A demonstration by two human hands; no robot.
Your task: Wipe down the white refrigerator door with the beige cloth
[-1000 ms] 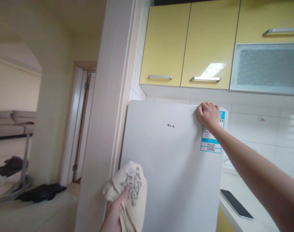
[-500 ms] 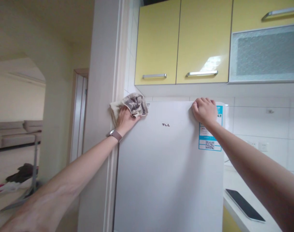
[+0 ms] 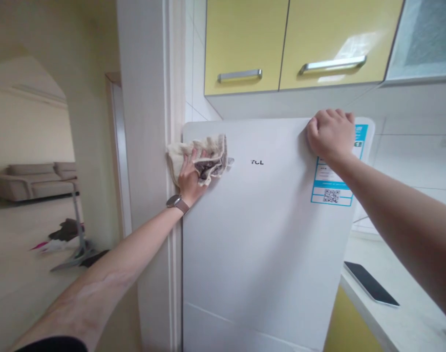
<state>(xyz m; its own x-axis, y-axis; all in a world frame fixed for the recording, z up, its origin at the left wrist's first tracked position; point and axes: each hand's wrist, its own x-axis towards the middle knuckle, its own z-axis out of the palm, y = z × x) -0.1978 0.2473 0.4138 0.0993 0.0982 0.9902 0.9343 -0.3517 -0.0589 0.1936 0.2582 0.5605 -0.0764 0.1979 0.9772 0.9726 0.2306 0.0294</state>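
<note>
My left hand (image 3: 192, 177), with a watch on its wrist, presses a crumpled cream-and-grey cloth (image 3: 182, 155) against the upper left front of a white refrigerator (image 3: 244, 234). Its fingers lie over the folds, and the cloth's left end reaches the door frame beside the fridge. At the upper right, my right hand (image 3: 332, 131) has its fingers bent over the refrigerator's top edge. The fingertips are hidden behind that edge. Just below this hand is a blue-and-white label (image 3: 332, 196) with a QR code, partly covered by the wrist.
Yellow wall cabinets (image 3: 246, 44) with metal handles hang above the fridge. A phone (image 3: 371, 283) lies on the white counter (image 3: 409, 322) at right. The door frame (image 3: 149, 146) borders the fridge at left; beyond it are a sofa (image 3: 39, 181) and dark items (image 3: 65, 230) on the floor.
My left hand has moved the cloth down from the refrigerator's top left corner onto its front. My right hand keeps its place on the top edge. The view has tilted downward.
</note>
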